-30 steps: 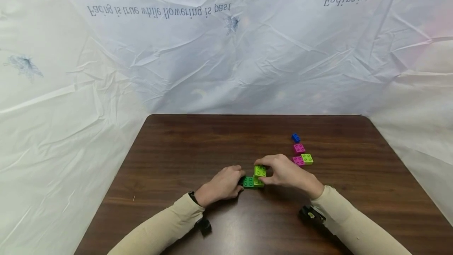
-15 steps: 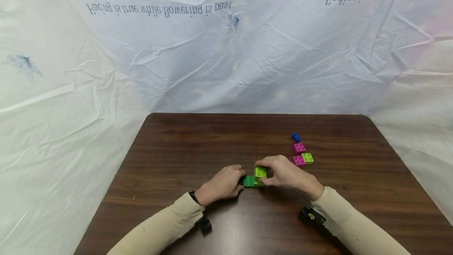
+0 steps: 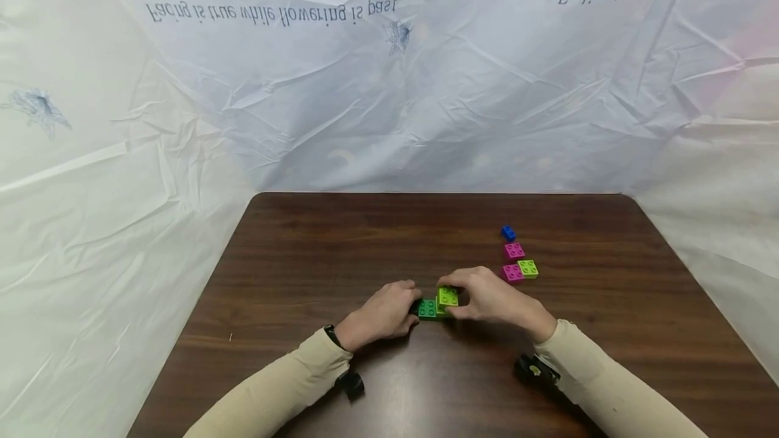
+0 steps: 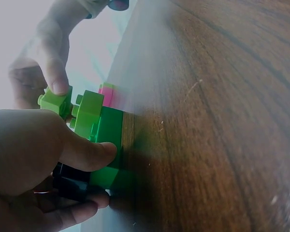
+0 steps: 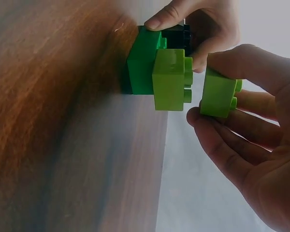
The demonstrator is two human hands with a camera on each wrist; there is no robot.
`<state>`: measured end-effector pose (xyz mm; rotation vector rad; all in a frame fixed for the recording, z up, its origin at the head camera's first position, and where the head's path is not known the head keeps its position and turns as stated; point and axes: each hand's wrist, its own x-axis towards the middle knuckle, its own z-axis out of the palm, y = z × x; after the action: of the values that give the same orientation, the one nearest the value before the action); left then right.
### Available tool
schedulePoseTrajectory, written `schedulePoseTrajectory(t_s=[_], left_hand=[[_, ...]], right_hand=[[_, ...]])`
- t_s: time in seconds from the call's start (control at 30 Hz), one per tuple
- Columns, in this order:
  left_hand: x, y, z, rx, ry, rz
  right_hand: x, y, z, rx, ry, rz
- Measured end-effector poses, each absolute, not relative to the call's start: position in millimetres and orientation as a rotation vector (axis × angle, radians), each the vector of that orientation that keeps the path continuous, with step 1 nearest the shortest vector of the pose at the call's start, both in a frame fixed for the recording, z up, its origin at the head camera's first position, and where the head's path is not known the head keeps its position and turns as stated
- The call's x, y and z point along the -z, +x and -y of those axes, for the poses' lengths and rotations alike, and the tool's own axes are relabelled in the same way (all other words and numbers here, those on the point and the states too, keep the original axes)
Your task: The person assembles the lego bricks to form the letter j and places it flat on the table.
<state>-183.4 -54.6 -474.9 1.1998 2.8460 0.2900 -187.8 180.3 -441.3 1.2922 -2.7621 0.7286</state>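
Note:
Between finger and thumb, my right hand [image 3: 489,297] pinches a lime building brick [image 5: 217,94], studs facing up. It hangs just over the studs of a second lime brick [image 5: 168,81], with a narrow gap showing between them in the right wrist view. That second brick sits on one end of a longer green brick [image 3: 427,308] lying on the table. My left hand [image 3: 383,311] grips the green brick's other end, where a black brick [image 4: 71,181] is mounted, mostly covered by the fingers in the head view.
To the right, beyond my right hand, lie two magenta bricks [image 3: 514,251], a lime brick [image 3: 528,269] beside the nearer one, and a small blue brick [image 3: 508,232] farthest back. The brown table [image 3: 341,242] ends at a white printed sheet [image 3: 365,120].
My right hand's lime brick has come down slightly, closer to the lime brick below. My left hand keeps its grip on the green brick.

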Motion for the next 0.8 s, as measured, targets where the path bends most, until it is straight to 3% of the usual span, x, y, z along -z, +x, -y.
schedulePoseTrajectory(t_s=[0.8], left_hand=[[476.2,-182.6,54.8,-0.283,1.193,-2.840]], right_hand=[[448.6,-187.7,-178.8,-0.746,1.324,2.755]])
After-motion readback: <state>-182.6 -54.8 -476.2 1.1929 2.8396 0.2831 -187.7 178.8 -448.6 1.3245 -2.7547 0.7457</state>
